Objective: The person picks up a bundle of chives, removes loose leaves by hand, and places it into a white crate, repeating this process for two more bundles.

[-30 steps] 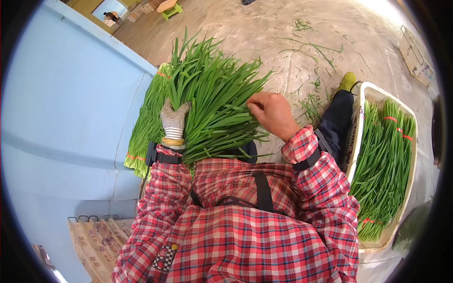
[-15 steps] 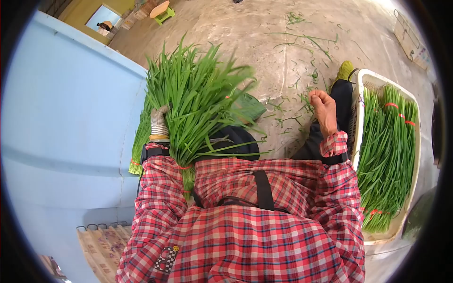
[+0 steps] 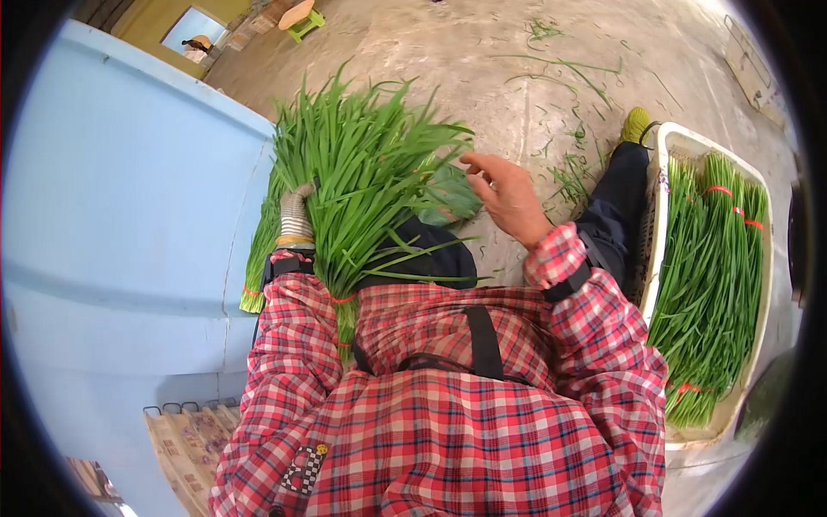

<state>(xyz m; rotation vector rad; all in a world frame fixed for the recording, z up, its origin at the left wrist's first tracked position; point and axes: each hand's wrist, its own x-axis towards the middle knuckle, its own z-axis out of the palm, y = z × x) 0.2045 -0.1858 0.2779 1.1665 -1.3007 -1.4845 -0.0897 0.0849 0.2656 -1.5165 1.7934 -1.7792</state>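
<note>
My left hand [image 3: 295, 215], in a grey striped glove, is closed on the near side of a big bunch of garlic chives [image 3: 357, 164]; its fingertips are hidden by the leaves. Red bands tie the bunch near its pale stem ends, which rest against my lap, and the leaves fan out away from me. My right hand [image 3: 510, 196] is bare and hovers just right of the leaf tips, fingers loosely bent and apart, nothing visible in it. Beneath the leaf tips lies a dark green piece of material [image 3: 452, 196].
At my right stands a white plastic crate [image 3: 659, 215] with banded chive bundles [image 3: 711, 284]. A blue wall-like panel [image 3: 129, 215] rises on my left, with another chive bundle [image 3: 257, 250] beside it. Loose leaf scraps [image 3: 573, 177] litter the concrete floor. Farther off is a small green-legged stool [image 3: 301, 21].
My right hand has moved left from above my right leg to beside the leaf tips, its fingers loosening from a pinch. The left hand stays on the bunch, whose leaves have shifted slightly.
</note>
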